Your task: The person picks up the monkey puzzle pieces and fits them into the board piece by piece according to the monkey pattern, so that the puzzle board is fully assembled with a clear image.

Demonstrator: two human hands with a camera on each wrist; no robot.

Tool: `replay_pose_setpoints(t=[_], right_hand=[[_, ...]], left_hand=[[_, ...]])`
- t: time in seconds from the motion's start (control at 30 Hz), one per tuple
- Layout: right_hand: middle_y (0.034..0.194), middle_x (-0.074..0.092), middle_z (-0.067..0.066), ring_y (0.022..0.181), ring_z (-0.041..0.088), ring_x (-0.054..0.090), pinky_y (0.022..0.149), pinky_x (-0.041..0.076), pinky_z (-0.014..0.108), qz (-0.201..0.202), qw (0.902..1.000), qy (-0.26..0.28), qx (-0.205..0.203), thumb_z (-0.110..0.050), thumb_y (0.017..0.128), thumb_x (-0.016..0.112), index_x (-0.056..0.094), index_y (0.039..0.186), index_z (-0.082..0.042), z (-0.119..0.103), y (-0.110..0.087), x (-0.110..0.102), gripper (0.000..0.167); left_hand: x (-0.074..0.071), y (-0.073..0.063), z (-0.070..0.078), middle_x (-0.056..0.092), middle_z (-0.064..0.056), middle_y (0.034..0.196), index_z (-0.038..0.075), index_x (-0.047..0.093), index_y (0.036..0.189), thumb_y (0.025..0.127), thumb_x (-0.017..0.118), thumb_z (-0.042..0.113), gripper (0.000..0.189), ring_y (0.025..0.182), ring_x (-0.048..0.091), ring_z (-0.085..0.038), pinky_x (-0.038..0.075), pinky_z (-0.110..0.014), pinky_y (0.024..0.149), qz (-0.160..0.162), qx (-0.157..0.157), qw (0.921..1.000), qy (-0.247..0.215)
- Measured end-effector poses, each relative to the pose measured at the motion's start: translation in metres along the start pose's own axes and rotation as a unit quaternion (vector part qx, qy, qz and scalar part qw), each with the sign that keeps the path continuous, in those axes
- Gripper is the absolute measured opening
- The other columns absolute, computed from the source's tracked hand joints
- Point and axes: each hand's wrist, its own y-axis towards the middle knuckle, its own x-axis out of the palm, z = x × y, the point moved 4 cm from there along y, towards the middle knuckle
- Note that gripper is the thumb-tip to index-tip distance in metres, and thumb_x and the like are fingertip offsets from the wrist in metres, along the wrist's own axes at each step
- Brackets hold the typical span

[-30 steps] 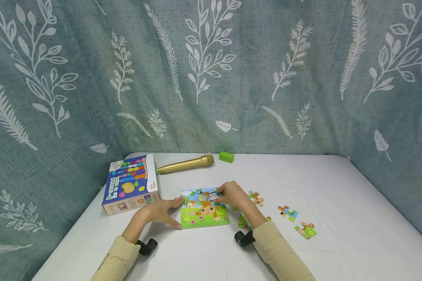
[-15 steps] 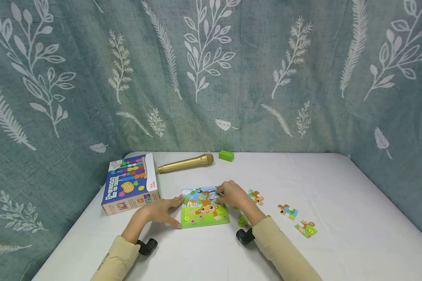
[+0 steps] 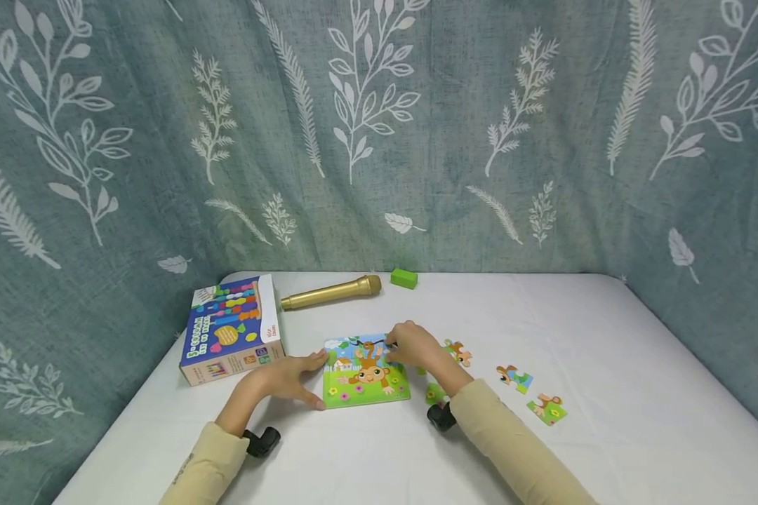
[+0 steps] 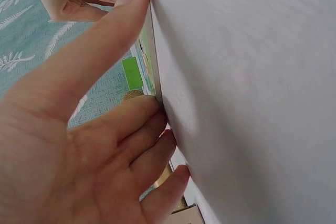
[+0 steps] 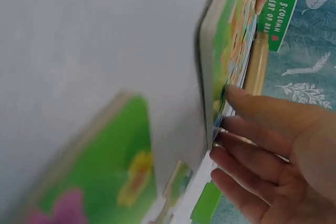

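A monkey picture puzzle board [image 3: 366,386] lies flat on the white table. My left hand [image 3: 284,379] rests against its left side, the thumb [image 4: 126,9] at the near corner and the other fingers spread along the edge, fairly straight. Over the far right corner, my right hand [image 3: 420,351] has thumb and fingers bent, pinching what seems to be a puzzle piece [image 5: 227,110] at the board's surface; most of it is hidden. In the right wrist view the thumb [image 5: 244,100] touches the printed side.
Loose puzzle pieces [image 3: 514,379] lie right of the board, including a green one [image 3: 547,408] and others partly behind my right forearm. Beyond the board are a gold microphone [image 3: 331,292] and a green block [image 3: 404,278]. A blue toy box [image 3: 230,330] stands at left.
Both hands keep their places at the board. The right forearm and its wrist camera have shifted slightly; the whole view has drifted a little.
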Motion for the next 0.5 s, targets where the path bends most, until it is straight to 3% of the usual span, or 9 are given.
replay_pose_setpoints(t=[0.2, 0.5], right_hand=[[0.113, 0.068, 0.013, 0.104, 0.030, 0.063, 0.083, 0.055, 0.038, -0.025, 0.9996, 0.003, 0.012, -0.020, 0.082, 0.078, 0.072, 0.112, -0.003, -0.0026, 0.0055, -0.0010, 0.035], [0.103, 0.072, 0.009, 0.095, 0.025, 0.064, 0.083, 0.054, 0.037, -0.020, 0.9996, 0.012, 0.014, -0.019, 0.079, 0.081, 0.074, 0.106, -0.004, 0.0004, 0.0041, -0.0054, 0.032]], left_hand=[[-0.0038, -0.0033, -0.0025, 0.026, -0.012, 0.156, 0.010, 0.034, 0.150, 0.073, 0.081, 0.046, 0.097, 0.143, 0.023, -0.033, 0.021, -0.050, 0.114, 0.002, 0.007, 1.0000, -0.001], [-0.0021, -0.0031, 0.0006, 0.026, -0.013, 0.156, 0.011, 0.034, 0.150, 0.072, 0.081, 0.046, 0.098, 0.142, 0.023, -0.035, 0.021, -0.053, 0.114, 0.001, 0.013, 0.9999, -0.010]])
